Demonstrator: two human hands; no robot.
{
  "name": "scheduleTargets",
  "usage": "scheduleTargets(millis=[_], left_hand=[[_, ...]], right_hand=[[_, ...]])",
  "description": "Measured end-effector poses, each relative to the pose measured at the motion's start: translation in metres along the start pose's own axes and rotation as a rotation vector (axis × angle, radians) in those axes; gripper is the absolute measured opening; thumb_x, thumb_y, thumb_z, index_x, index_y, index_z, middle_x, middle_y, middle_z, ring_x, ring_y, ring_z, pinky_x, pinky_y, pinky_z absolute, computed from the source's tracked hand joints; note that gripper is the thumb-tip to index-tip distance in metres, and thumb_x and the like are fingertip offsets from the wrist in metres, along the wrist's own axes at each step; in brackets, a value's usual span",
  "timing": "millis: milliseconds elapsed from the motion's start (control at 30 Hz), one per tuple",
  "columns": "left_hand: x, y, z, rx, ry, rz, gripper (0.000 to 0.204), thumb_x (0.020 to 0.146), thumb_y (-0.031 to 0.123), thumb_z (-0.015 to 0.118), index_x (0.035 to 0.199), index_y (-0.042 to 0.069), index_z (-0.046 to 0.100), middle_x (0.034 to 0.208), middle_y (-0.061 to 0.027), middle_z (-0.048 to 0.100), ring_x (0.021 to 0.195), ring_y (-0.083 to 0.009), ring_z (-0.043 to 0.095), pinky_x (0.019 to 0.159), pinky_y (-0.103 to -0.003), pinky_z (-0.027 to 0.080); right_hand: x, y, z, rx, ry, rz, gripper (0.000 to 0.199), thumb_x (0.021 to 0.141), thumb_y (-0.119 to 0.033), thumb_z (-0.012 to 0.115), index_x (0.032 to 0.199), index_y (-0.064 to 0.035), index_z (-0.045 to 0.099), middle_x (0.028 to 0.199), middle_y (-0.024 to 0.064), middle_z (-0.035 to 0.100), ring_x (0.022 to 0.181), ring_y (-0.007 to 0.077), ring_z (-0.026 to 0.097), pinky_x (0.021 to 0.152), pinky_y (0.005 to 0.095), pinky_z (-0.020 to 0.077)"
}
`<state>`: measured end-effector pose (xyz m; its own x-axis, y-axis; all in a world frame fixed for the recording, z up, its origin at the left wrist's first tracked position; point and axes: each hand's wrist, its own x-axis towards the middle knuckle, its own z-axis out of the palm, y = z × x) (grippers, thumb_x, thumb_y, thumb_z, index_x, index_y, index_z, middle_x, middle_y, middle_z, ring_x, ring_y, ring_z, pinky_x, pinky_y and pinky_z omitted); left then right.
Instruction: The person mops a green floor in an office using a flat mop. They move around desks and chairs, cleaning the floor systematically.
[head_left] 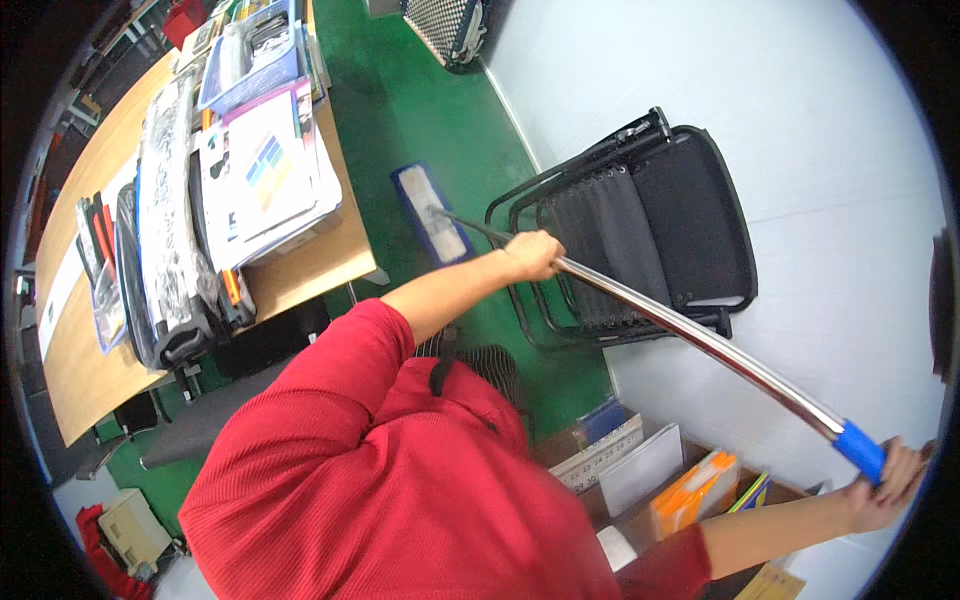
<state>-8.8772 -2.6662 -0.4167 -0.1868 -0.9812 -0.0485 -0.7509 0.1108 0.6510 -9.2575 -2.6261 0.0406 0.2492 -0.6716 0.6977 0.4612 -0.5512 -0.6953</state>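
Head view: left hand point(533, 255) grips mid-shaft and right hand point(885, 478) clasps the blue end of a flat mop point(640, 305), likely light, stiff, with slick chrome best held at those spots.

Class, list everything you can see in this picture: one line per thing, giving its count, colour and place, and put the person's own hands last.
mop: one, flat blue-and-white head on the green floor, long chrome handle with a blue grip.
folding chair: one, black, folded against the white wall, beside the mop head.
table: one, wooden, left of the floor strip.
packaged goods: a pile, mixed colours, many in clear plastic, on the table.
cardboard box: one, brown, by the wall at lower right, holding papers and an orange pack.
floor: green, between table and wall.
left hand: closed round the chrome handle midway.
right hand: holding the handle's end at the blue grip.
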Motion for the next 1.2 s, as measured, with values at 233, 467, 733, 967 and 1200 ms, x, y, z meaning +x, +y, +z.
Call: scheduleTargets(millis=[233, 467, 733, 967, 1200], left_hand=[[0.106, -0.123, -0.031, 0.163, -0.089, -0.219, 0.015, 0.067, 0.017, 0.064, 0.080, 0.010, 0.060, 0.082, -0.0130, 0.063, 0.086, -0.0322, 0.060, 0.073, -0.044, 0.047], [0.169, -0.150, -0.014, 0.198, 0.160, -0.307, 0.018, 0.078, 0.021, 0.059, 0.091, 0.010, 0.057, 0.096, -0.0095, 0.062, 0.097, -0.0350, 0.058, 0.074, -0.046, 0.049], [0.246, -0.202, -0.057, 0.194, 0.063, -0.314, 0.029, 0.079, 0.018, 0.053, 0.108, 0.020, 0.057, 0.109, -0.0046, 0.060, 0.108, -0.0385, 0.053, 0.080, -0.046, 0.050], [0.325, -0.308, -0.113, 0.299, -0.049, -0.402, 0.025, 0.074, 0.016, 0.059, 0.099, 0.018, 0.062, 0.126, -0.0083, 0.050, 0.115, -0.0369, 0.048, 0.090, -0.042, 0.046], [0.364, -0.262, -0.103, 0.247, -0.086, -0.359, 0.027, 0.067, 0.017, 0.066, 0.094, 0.017, 0.064, 0.110, -0.0077, 0.057, 0.103, -0.0335, 0.056, 0.081, -0.040, 0.051]], right_hand=[[-0.022, 0.183, 0.044, -0.255, 0.196, 0.080, 0.029, 0.091, -0.013, 0.045, 0.112, 0.0062, 0.043, 0.044, -0.0048, 0.034, 0.035, 0.0055, 0.027, 0.043, 0.0240, 0.0294], [-0.012, 0.321, 0.054, -0.200, 0.264, 0.336, 0.013, 0.087, -0.008, 0.047, 0.078, -0.0074, 0.037, 0.042, -0.0026, 0.034, 0.035, 0.0078, 0.032, 0.043, 0.0260, 0.0329], [0.044, 0.386, 0.056, -0.129, 0.159, 0.369, 0.009, 0.077, -0.005, 0.051, 0.071, -0.0088, 0.046, 0.049, -0.0031, 0.028, 0.039, 0.0126, 0.031, 0.048, 0.0277, 0.0295], [0.087, 0.493, 0.081, -0.253, 0.146, 0.413, 0.015, 0.076, -0.007, 0.061, 0.064, 0.0011, 0.055, 0.050, 0.0077, 0.053, 0.040, 0.0198, 0.048, 0.045, 0.0328, 0.0454], [0.141, 0.472, 0.061, -0.331, 0.207, 0.405, 0.026, 0.071, -0.004, 0.057, 0.047, -0.0015, 0.047, 0.041, 0.0053, 0.044, 0.033, 0.0154, 0.042, 0.041, 0.0293, 0.0418]])
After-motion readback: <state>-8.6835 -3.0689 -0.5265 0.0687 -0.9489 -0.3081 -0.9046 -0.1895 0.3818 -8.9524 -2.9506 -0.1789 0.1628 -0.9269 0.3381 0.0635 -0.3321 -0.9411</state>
